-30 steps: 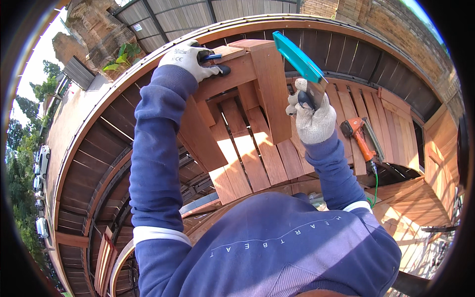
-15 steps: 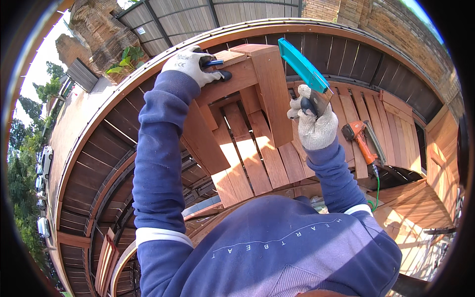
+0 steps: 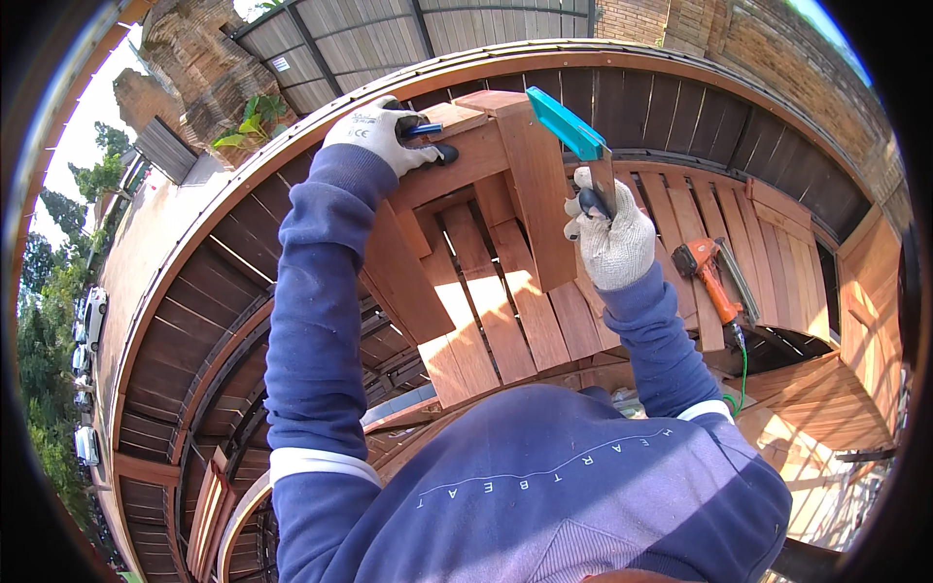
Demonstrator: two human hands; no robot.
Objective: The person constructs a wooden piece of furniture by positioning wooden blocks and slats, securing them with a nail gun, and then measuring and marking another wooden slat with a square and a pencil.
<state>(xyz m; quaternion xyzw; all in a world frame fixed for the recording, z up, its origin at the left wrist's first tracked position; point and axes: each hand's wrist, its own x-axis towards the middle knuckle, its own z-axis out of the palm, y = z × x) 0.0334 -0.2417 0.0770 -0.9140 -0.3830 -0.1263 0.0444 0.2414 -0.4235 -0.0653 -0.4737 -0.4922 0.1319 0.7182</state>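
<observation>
The right hand [image 3: 616, 233] pinches the blade of a teal-handled square [image 3: 567, 124], its long handle slanting up-left by the wooden frame [image 3: 471, 155]; the left hand [image 3: 377, 136] curls round a blue pen [image 3: 425, 129]

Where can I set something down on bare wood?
Bare: the slats between the left board and right board, though gaps split them; lighter slats right of the orange tool. Crowded: the crosspiece by the left hand and blue stick; right of the right board, the right hand with a teal tool.
</observation>
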